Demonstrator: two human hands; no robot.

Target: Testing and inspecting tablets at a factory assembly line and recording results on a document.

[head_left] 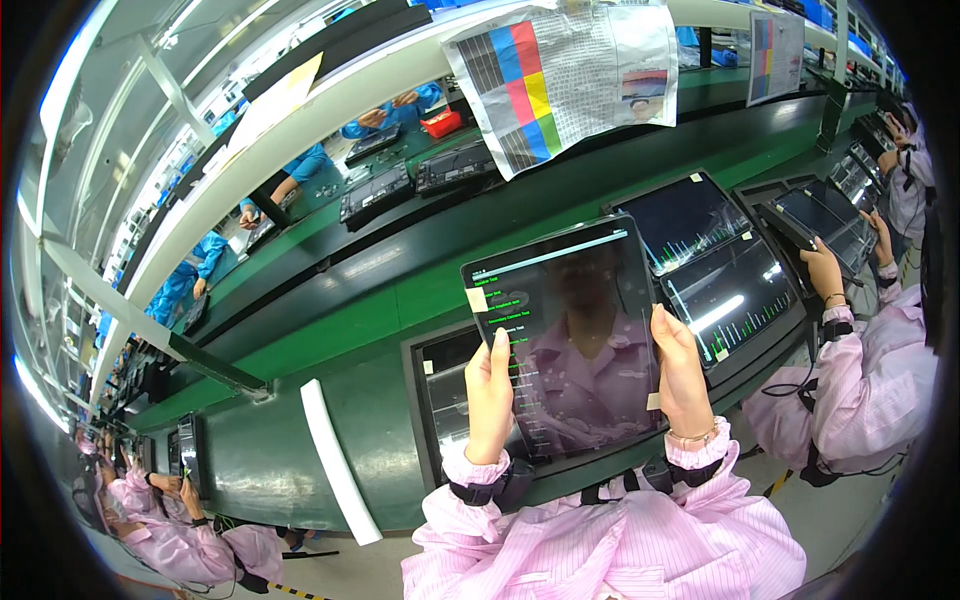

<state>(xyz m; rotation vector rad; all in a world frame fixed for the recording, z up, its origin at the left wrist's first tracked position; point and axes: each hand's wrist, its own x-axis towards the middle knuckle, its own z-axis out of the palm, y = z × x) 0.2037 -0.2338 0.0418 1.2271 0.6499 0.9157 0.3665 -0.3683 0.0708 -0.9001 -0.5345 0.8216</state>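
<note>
I hold a large black tablet (590,400) upright and tilted towards me, over the green bench. Its dark screen shows a column of small green and white text lines at the left and a reflection. My left hand (490,395) is closed on the tablet's left edge, with the thumb lying on the screen by the text. My right hand (682,370) grips the right edge, its thumb near the rim. Pale tape tabs stick to both sides of the tablet. The fingers behind it are hidden.
Behind the held tablet lies a black tray (428,400). To the right, two tablets (725,300) with bar graphs rest in another tray. A white curved strip (338,460) lies left on the green bench (250,430). A printed colour sheet (560,85) hangs ahead; co-workers sit either side.
</note>
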